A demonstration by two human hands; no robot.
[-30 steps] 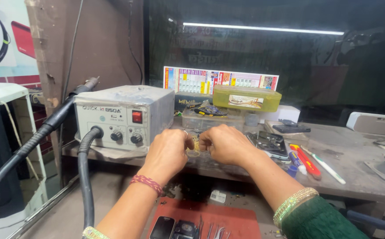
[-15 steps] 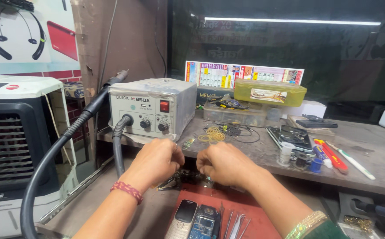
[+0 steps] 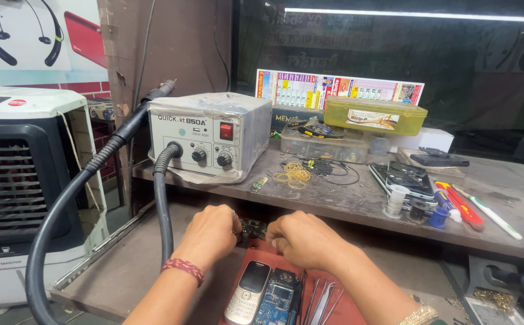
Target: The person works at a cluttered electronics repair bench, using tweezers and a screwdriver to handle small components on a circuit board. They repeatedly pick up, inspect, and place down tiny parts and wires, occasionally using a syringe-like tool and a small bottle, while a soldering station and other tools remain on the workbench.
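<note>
Hands meet low at the front of the counter (image 3: 154,253), both curled around a small dark part (image 3: 252,230) that sits between them. Left hand (image 3: 211,232) has its fingers folded in toward the part, a red thread band on the wrist; right hand (image 3: 303,239) is bunched the same way on the other side. Each grip looks closed tight on the part, though the fingertips are hidden behind the knuckles, so exactly how they pinch it I cannot tell.

Just below the hands lies a red mat (image 3: 346,307), and on it a silver keypad phone (image 3: 248,292), an opened phone showing a blue circuit board (image 3: 276,299), and thin metal tweezers (image 3: 322,301) beside them.

Up on the shelf (image 3: 514,235) behind stands a grey hot-air rework station (image 3: 208,139), its black hose (image 3: 63,216) looping down the left. Yellow rubber bands (image 3: 293,174) lie near it, a yellow-green lidded box (image 3: 375,115) rests on a clear box further back, and a red-handled tool (image 3: 462,204) lies to the right. White air cooler (image 3: 24,180) stands far left.
</note>
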